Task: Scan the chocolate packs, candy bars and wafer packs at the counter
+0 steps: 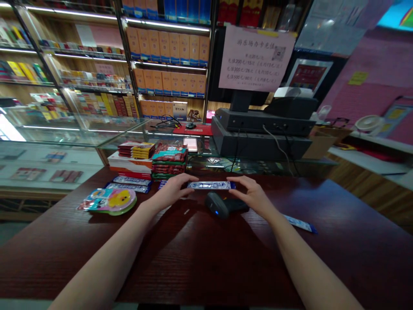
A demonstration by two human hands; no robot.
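Both hands pinch one blue-white carton by its ends — left hand and right hand closed on it, dark scanner just under the grip.

The left grip and the right grip are both bare, with slender fingers whose finer detail is too blurred to tell. Behind each grip the wrist and forearm are bare and smooth, as far back as the view reaches.
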